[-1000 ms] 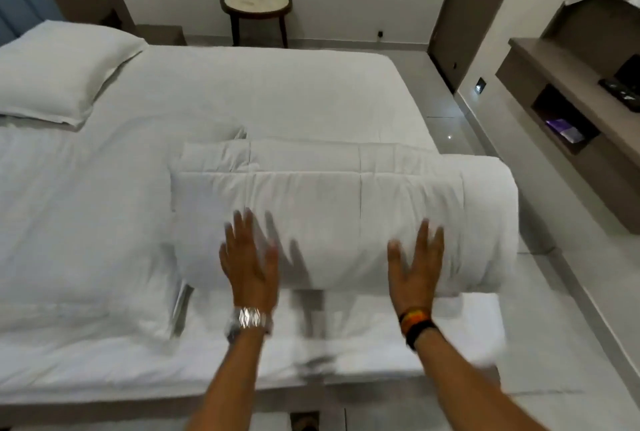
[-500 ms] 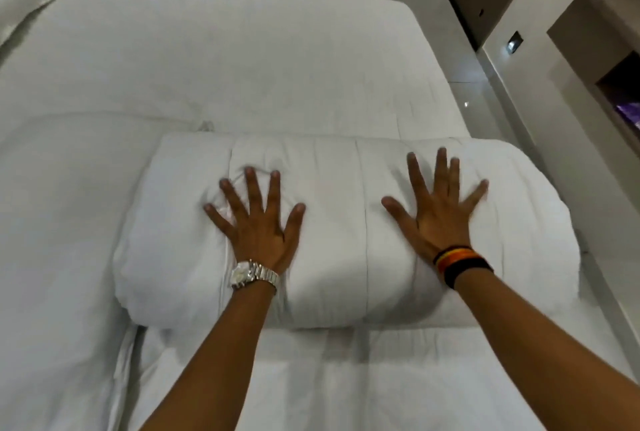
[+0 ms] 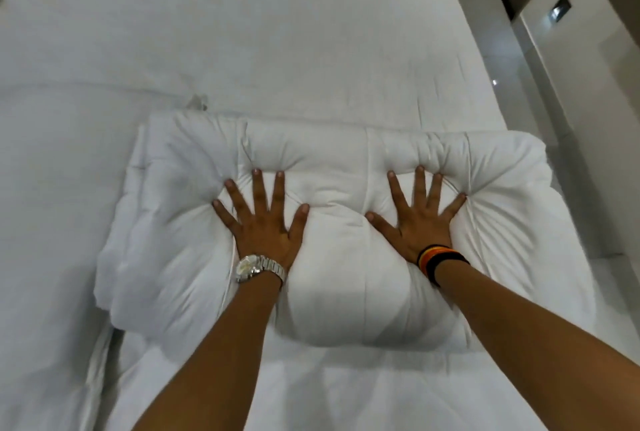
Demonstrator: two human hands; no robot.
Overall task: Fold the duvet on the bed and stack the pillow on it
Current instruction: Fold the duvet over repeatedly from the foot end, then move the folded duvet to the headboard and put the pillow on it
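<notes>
Left hand (image 3: 265,222) and right hand (image 3: 417,219) flat, fingers spread, palms down, arms extended.

The bulky folded white duvet (image 3: 346,240) lies mid-frame on the white-sheeted bed (image 3: 277,32) (floor at right), both flat hands on top: left hand (image 3: 265,222), right hand (image 3: 420,222).

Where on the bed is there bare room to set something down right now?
Bare sheet lies beyond the folded duvet, up to the far edge of the bed, and left of the bundle. It is crowded on the duvet, where the left hand and right hand press flat.
</notes>
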